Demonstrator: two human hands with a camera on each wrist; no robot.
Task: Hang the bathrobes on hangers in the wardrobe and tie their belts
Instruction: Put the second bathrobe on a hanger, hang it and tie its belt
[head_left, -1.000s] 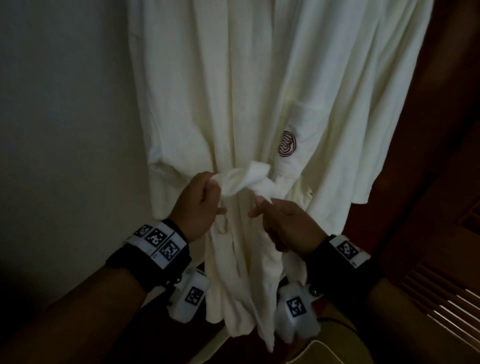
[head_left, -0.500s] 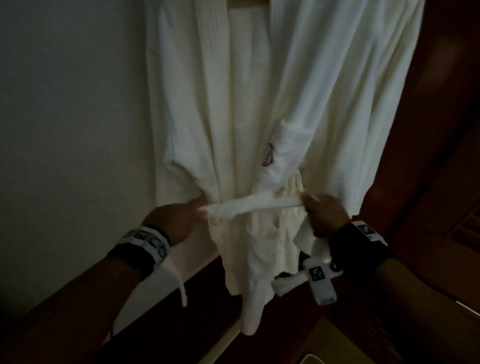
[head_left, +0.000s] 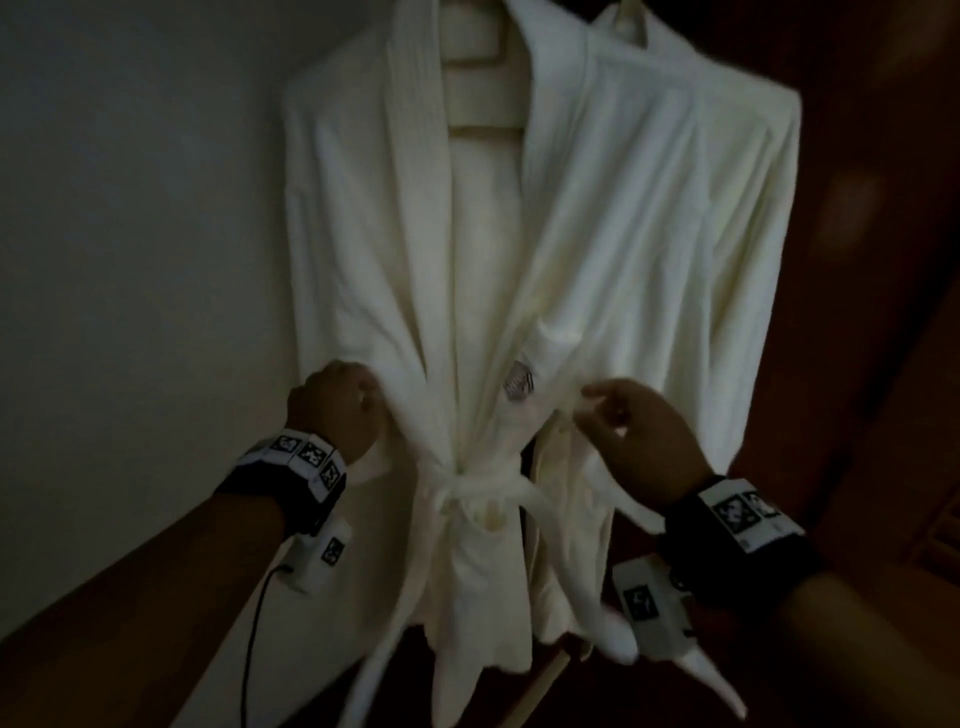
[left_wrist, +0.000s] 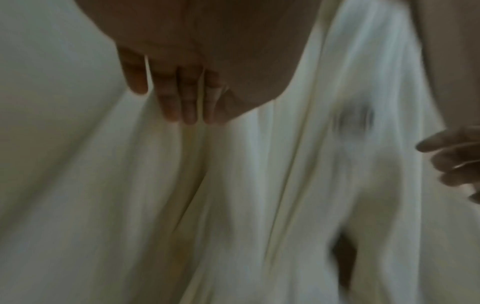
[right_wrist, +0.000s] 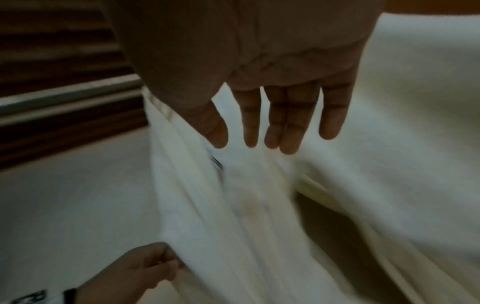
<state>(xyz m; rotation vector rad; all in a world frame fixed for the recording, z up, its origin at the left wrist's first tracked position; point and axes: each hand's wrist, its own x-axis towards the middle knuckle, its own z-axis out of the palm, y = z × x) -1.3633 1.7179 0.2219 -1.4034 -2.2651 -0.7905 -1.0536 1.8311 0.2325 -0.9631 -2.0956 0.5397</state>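
Observation:
A white bathrobe (head_left: 571, 234) hangs on a wooden hanger (head_left: 483, 57). Its belt (head_left: 457, 491) is knotted at the waist, with both ends hanging down. My left hand (head_left: 358, 400) pinches the robe's left front fold just above the belt; the right wrist view shows this left hand (right_wrist: 155, 265) gripping the fabric edge. My right hand (head_left: 608, 410) hovers at the robe's right side near the chest emblem (head_left: 519, 382). In the right wrist view, the right hand (right_wrist: 272, 133) has straight fingers and holds nothing. A second white bathrobe (head_left: 727, 208) hangs behind, to the right.
A pale wall (head_left: 130, 260) stands close on the left. A dark wooden wardrobe side (head_left: 883, 260) and a slatted panel (head_left: 940, 535) close off the right. The light is dim, and both wrist views are blurred.
Both hands have let go of the belt ends after pulling them apart. They have risen to the robe's front, and the knot now sits tight at the waist.

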